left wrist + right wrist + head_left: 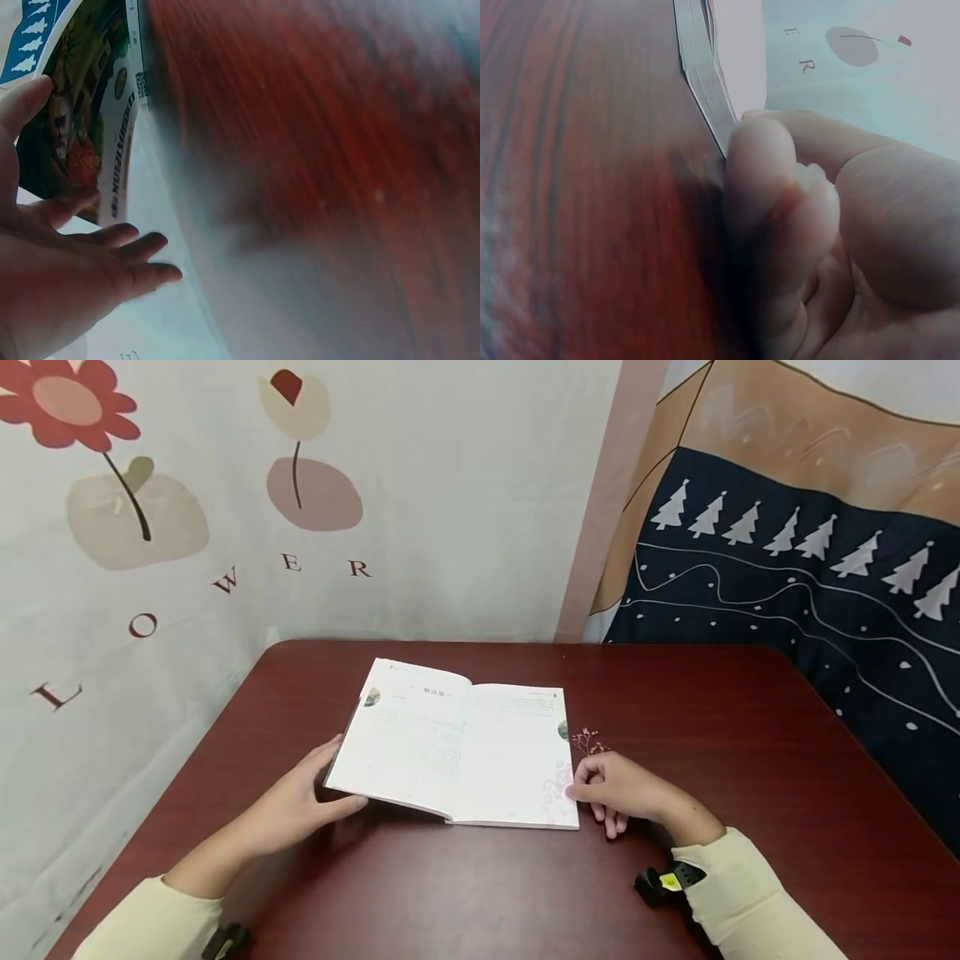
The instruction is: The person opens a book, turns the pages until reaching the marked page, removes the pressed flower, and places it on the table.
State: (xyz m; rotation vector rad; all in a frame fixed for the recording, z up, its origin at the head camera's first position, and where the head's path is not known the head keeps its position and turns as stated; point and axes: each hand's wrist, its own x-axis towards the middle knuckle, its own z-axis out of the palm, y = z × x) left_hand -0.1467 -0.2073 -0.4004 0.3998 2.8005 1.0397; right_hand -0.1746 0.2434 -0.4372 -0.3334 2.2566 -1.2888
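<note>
An open book (510,756) lies on the table, its left half tilted up from the surface. My left hand (303,793) supports that raised side, fingers behind the cover and thumb along the lower edge. In the left wrist view, the spread fingers of the left hand (82,262) lie against the book's colourful outer cover (75,97). At the right page's outer edge, my right hand (626,789) pinches the book's edge between thumb and curled index finger. A sprig of small reddish flowers (588,742) shows just beyond its knuckles; I cannot tell if the hand holds it.
The dark red wooden table (697,710) has rounded far corners. Behind it hangs a pale cloth (465,510) with printed flowers and letters. On the right is a navy cloth (750,577) with white trees. Black straps (671,881) sit at both wrists.
</note>
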